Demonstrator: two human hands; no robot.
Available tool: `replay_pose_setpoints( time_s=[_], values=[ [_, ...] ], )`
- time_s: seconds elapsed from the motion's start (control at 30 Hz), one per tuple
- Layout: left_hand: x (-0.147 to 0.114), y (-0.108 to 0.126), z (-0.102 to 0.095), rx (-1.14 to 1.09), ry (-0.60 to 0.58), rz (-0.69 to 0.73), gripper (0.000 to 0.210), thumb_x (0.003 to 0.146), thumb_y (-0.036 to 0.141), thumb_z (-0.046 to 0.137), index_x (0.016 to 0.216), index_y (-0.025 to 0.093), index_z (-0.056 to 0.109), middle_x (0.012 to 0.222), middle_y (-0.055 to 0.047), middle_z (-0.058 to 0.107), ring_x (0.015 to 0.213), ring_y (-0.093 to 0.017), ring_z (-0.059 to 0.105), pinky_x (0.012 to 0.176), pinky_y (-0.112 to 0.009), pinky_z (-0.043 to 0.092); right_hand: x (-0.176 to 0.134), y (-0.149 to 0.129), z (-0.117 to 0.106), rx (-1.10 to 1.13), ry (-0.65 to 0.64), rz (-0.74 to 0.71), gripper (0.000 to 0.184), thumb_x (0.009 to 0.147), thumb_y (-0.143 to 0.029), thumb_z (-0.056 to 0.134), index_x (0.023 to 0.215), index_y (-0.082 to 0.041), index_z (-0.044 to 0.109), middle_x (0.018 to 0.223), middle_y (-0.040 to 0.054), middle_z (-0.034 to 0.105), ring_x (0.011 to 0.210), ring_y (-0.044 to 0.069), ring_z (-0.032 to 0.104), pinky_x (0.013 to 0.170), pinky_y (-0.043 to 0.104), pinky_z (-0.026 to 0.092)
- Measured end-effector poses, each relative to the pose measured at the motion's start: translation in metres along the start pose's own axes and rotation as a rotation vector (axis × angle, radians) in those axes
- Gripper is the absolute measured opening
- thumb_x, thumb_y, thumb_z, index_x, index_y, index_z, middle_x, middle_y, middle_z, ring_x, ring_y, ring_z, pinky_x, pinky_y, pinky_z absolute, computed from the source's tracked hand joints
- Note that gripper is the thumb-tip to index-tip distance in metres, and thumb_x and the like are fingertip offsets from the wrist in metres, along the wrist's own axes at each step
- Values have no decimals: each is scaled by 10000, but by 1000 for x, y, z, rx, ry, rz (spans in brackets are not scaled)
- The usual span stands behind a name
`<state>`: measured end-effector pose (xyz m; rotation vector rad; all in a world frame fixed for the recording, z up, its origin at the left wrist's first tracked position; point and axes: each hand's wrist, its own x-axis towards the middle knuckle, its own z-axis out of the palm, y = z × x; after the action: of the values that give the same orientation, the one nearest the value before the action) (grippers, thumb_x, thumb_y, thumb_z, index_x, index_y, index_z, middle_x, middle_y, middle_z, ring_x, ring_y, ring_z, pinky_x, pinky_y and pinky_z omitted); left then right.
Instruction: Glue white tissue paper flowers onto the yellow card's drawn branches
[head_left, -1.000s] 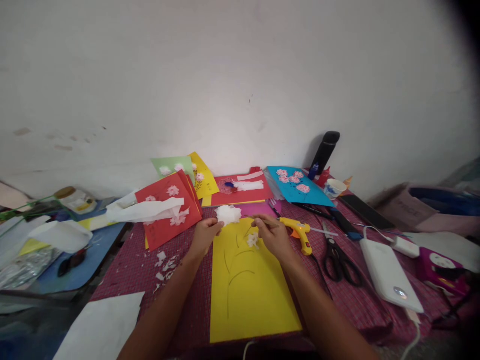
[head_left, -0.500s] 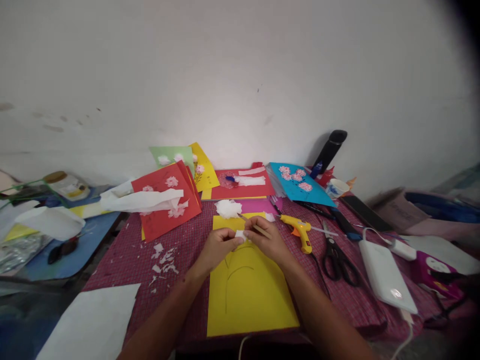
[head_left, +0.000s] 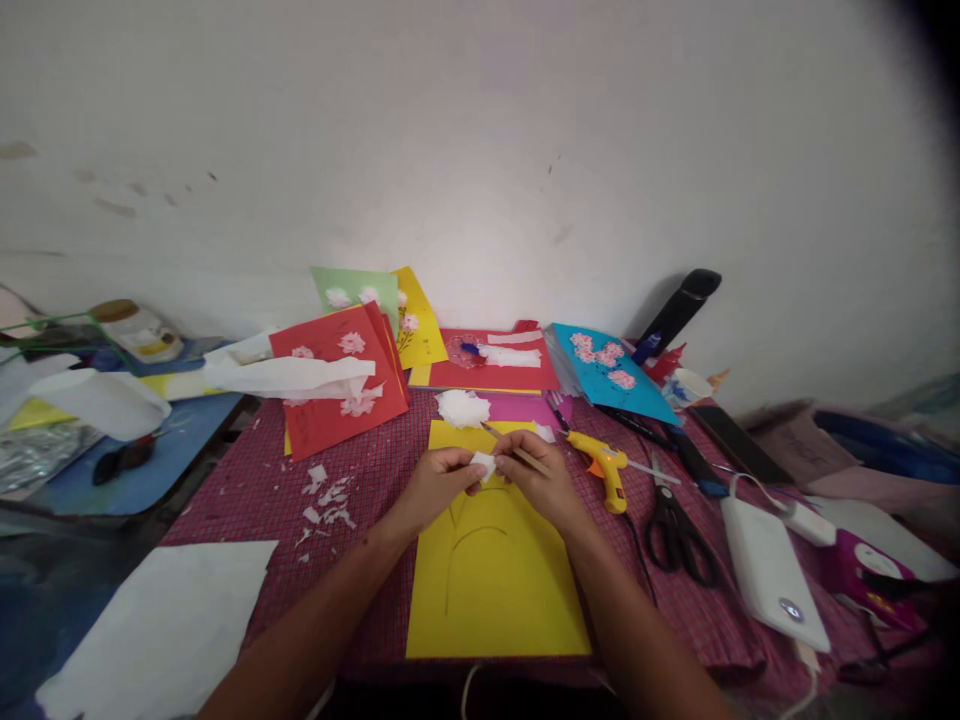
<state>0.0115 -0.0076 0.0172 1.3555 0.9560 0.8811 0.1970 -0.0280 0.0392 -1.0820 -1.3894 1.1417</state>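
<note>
And here we are above the yellow sheet (head_left: 502, 590), both hands over its far half! The left hand (head_left: 439, 488) is pinched narrow, thumb and fingers gripping a small white paper piece (head_left: 485, 464) that sits right at its fingertips. In comes the right hand (head_left: 536, 470) on the other side, fingertips closed up against the piece's right edge, and tucked in that same hand is a thin stick (head_left: 525, 457), slanting toward the sheet's far edge. So the piece is between the two hands, above the sheet, and below it curved dark lines show on the yellow. At the sheet's far edge, a fluffy white paper heap (head_left: 463, 408). Right of the sheet, a yellow glue gun (head_left: 607, 470), then black-handled scissors (head_left: 679, 535); left of it, scattered white scraps (head_left: 326, 510).
</note>
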Motion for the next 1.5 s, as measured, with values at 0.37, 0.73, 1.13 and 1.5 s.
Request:
replay_pose_setpoints(
  time_s=[0.37, 0.73, 1.13, 1.5],
  values=[
    [8, -2, -1, -192, 183, -108, 260, 725, 353, 712, 861, 131, 694, 725, -22, 653, 609, -111, 569, 592, -227, 449, -4, -3, -4, -149, 179, -197, 291, 951, -412, 497, 938, -227, 721, 721, 36, 628, 598, 172, 559, 557, 306, 445],
    [7, -2, 0, -249, 112, -78, 208, 735, 291, 686, 856, 123, 713, 711, -25, 645, 643, -114, 569, 622, -231, 451, -1, -2, 0, -277, 101, -215, 306, 959, -398, 485, 919, -198, 713, 757, 40, 651, 618, 155, 575, 571, 282, 451],
    [4, -1, 0, -54, 70, -37, 302, 756, 357, 665, 964, 148, 726, 835, -62, 697, 729, -164, 612, 661, -263, 475, 6, 3, 1, 21, 198, 16, 328, 908, -479, 535, 856, -184, 670, 629, 15, 607, 479, 133, 522, 444, 259, 403],
    [-3, 8, -1, 592, -4, 344, 269, 933, 336, 478, 767, 180, 622, 714, -11, 566, 687, -143, 503, 655, -251, 336, 2, -1, -10, 143, 62, -8, 278, 845, -446, 639, 962, -196, 668, 607, -33, 543, 487, 102, 466, 473, 235, 378]
  ],
)
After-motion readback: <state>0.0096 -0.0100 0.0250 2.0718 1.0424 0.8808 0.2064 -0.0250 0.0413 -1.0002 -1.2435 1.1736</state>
